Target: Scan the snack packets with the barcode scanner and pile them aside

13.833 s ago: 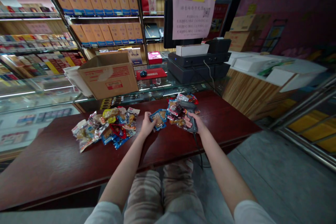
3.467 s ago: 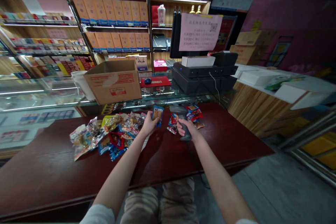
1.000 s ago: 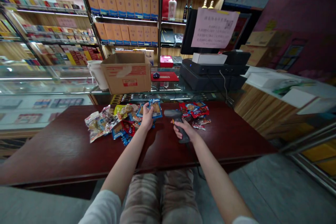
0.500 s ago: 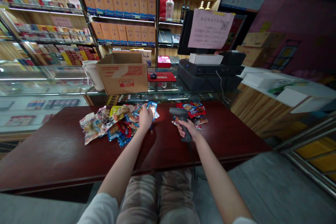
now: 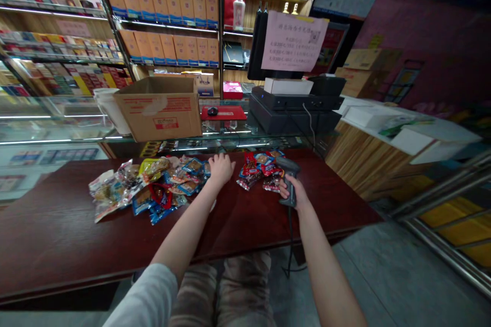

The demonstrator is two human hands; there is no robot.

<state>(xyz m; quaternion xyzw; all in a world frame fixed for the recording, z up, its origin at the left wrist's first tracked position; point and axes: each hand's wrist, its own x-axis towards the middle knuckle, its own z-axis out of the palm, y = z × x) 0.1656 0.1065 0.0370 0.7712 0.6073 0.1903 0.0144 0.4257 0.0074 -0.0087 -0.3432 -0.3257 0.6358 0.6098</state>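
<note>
My right hand (image 5: pixel 296 193) is closed round the grip of a dark grey barcode scanner (image 5: pixel 288 166), whose head points up and away from me. Just left of the scanner lies a small group of red and blue snack packets (image 5: pixel 264 162). My left hand (image 5: pixel 221 168) is over the table with its fingers apart, and I see nothing in it. It is at the right edge of a larger heap of snack packets (image 5: pixel 171 181), mostly blue and red. Bigger clear bags (image 5: pixel 112 191) lie at that heap's left end.
An open cardboard box (image 5: pixel 161 112) stands on the glass counter behind the dark red table (image 5: pixel 245 219). Right of it are a mouse (image 5: pixel 212 111) on a red mat and a monitor (image 5: pixel 258 46) with a paper sign. The scanner's cable (image 5: pixel 290 235) hangs over the front edge.
My left hand has let go of the blue packet and its fingers have spread. The scanner has moved right in my right hand, uncovering more of the smaller group. The view has shifted slightly.
</note>
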